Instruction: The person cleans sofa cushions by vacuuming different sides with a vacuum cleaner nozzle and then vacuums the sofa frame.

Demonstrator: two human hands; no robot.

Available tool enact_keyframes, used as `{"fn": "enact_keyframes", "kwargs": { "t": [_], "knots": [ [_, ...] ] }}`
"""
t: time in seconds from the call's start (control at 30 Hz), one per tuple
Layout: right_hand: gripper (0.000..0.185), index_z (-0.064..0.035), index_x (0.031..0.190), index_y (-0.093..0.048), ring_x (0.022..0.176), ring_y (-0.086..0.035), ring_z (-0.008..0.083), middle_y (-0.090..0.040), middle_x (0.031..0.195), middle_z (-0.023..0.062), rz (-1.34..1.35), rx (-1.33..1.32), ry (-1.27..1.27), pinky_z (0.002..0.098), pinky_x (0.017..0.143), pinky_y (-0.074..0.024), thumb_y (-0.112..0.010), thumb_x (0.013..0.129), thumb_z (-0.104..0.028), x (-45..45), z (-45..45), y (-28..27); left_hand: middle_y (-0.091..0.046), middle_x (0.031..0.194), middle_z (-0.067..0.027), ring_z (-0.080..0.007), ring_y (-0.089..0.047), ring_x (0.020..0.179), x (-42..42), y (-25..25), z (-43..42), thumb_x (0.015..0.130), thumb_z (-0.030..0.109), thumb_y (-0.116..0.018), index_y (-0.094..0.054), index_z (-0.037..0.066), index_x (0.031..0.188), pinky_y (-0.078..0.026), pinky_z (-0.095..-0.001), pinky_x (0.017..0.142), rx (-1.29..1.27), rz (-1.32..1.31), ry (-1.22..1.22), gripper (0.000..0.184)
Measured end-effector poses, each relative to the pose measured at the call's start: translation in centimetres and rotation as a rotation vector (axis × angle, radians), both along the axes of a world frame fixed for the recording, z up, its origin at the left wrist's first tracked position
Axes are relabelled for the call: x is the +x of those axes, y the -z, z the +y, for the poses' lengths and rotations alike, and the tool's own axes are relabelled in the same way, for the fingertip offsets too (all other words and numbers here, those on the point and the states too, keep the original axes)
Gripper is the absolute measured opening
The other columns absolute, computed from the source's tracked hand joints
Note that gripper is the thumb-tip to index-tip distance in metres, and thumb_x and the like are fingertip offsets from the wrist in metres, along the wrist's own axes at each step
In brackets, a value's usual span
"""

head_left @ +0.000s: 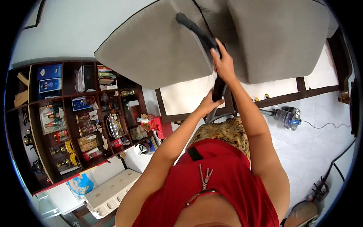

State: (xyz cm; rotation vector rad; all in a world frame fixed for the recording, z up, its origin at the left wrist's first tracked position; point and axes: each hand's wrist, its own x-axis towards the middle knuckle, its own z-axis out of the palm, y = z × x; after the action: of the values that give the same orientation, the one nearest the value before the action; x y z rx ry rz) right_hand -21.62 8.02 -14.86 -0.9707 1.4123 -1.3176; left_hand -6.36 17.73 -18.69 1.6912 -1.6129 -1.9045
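Note:
Both my hands are wrapped round a long black tube-like tool, held slantwise in front of the sofa cushions. Its rounded, bent far end lies over the left grey cushion; I cannot tell whether it touches. My right hand grips it higher up, near the gap between the cushions. Lower down, my left hand is closed round its near part. The right grey cushion leans beside the first. Past my left hand, the tool's lower end is partly hidden, so its exact kind is unclear.
Beneath the cushions runs a dark wooden sofa frame with pale panels. A vacuum cleaner with a cord lies on the white floor at right. A crowded dark shelf stands at left, near a red box. Patterned fabric is close before me.

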Motion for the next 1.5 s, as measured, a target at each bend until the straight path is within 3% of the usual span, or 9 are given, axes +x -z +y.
{"fn": "enact_keyframes", "kwargs": {
  "t": [0.07, 0.17, 0.37, 0.6, 0.83, 0.93, 1.0, 1.2, 1.5],
  "knots": [
    [0.054, -0.0162, 0.145, -0.047, 0.053, -0.063, 0.0222, -0.065, 0.072, 0.017, 0.087, -0.017, -0.014, 0.0364, 0.059, -0.0521, -0.059, 0.097, -0.038, -0.6, -2.7, -2.3, -0.049, 0.143, -0.0176, -0.0268, -0.047, 0.132, -0.8, 1.1, -0.8, 0.086, 0.032, -0.077, -0.025, 0.003, 0.153, -0.037, -0.0366, 0.109, -0.166, 0.044, -0.117, 0.09],
    [0.053, -0.0161, 0.141, -0.05, 0.091, -0.069, 0.0426, -0.069, 0.098, 0.0281, 0.178, -0.022, 0.034, 0.043, 0.082, -0.0522, -0.057, 0.096, -0.043, -0.1, -5.9, -0.7, -0.049, 0.143, -0.0164, -0.0274, -0.048, 0.132, -1.4, 0.7, -2.7, 0.085, 0.029, -0.077, -0.026, 0.005, 0.153, -0.036, -0.0374, 0.109, -0.181, 0.023, -0.167, 0.088],
    [0.055, -0.0242, 0.143, -0.047, 0.09, -0.068, 0.0439, -0.069, 0.098, 0.0272, 0.317, 0.039, 0.014, 0.0467, 0.08, -0.0528, -0.06, 0.094, -0.045, -0.2, -3.7, 4.0, -0.049, 0.143, -0.0166, -0.0269, -0.045, 0.133, -0.1, 3.7, -1.1, 0.091, 0.03, -0.07, -0.029, 0.004, 0.152, -0.035, -0.0381, 0.11, -0.093, -0.013, 0.052, 0.078],
    [0.056, -0.02, 0.143, -0.049, 0.055, -0.066, 0.032, -0.068, 0.072, 0.0187, 0.266, 0.423, -0.121, 0.0431, 0.061, -0.0544, -0.06, 0.094, -0.044, -2.4, 4.1, 11.7, -0.049, 0.142, -0.0197, -0.0269, -0.047, 0.132, 0.7, 5.5, 3.7, 0.095, 0.034, -0.065, -0.027, 0.003, 0.154, -0.041, -0.0376, 0.106, 0.161, -0.015, 0.107, 0.076],
    [0.052, -0.0091, 0.139, -0.053, 0.049, -0.052, 0.0116, -0.06, 0.07, 0.0058, -0.07, 0.09, 0.041, 0.0303, 0.049, -0.0449, -0.06, 0.096, -0.038, -1.9, 1.8, 4.0, -0.05, 0.141, -0.0156, -0.0248, -0.049, 0.127, 2.1, 6.0, 3.5, 0.094, 0.036, -0.067, -0.032, 0.006, 0.152, -0.038, -0.038, 0.107, 0.027, 0.028, 0.016, 0.075],
    [0.054, -0.0127, 0.139, -0.054, 0.075, -0.07, 0.0327, -0.07, 0.09, 0.0217, 0.156, -0.058, 0.05, 0.0375, 0.074, -0.0518, -0.059, 0.094, -0.042, -1.2, -2.7, -0.9, -0.054, 0.137, -0.0119, -0.024, -0.05, 0.126, 0.1, 2.4, 2.1, 0.093, 0.038, -0.068, -0.03, 0.007, 0.152, -0.038, -0.0373, 0.107, -0.087, -0.043, -0.12, 0.077],
    [0.057, -0.0166, 0.144, -0.047, 0.09, -0.068, 0.0426, -0.07, 0.094, 0.0249, 0.267, -0.116, 0.035, 0.0433, 0.081, -0.0512, -0.058, 0.094, -0.041, 0.1, -4.9, -2.7, -0.055, 0.135, -0.0121, -0.0243, -0.05, 0.125, -0.4, 2.3, 0.7, 0.092, 0.038, -0.069, -0.03, 0.007, 0.152, -0.038, -0.0375, 0.106, -0.112, 0.034, -0.265, 0.078],
    [0.061, -0.024, 0.15, -0.035, 0.077, -0.067, 0.0419, -0.069, 0.081, 0.0214, 0.627, -0.135, -0.012, 0.0489, 0.071, -0.0523, -0.057, 0.095, -0.037, 3.7, -5.7, -2.5, -0.051, 0.14, -0.0152, -0.0267, -0.048, 0.13, 1.7, 5.4, -0.3, 0.093, 0.036, -0.068, -0.032, 0.007, 0.151, -0.038, -0.0409, 0.108, -0.113, -0.064, -0.246, 0.074],
    [0.063, -0.0245, 0.152, -0.033, 0.06, -0.066, 0.0381, -0.067, 0.071, 0.0206, 0.75, 0.056, -0.148, 0.0437, 0.054, -0.0503, -0.058, 0.096, -0.036, 5.8, 2.8, 8.3, -0.056, 0.137, -0.0185, -0.03, -0.054, 0.125, 4.7, 7.1, 5.7, 0.093, 0.036, -0.066, -0.043, 0.002, 0.145, -0.045, -0.0386, 0.102, 0.015, -0.116, -0.301, 0.067]
  ]
}}
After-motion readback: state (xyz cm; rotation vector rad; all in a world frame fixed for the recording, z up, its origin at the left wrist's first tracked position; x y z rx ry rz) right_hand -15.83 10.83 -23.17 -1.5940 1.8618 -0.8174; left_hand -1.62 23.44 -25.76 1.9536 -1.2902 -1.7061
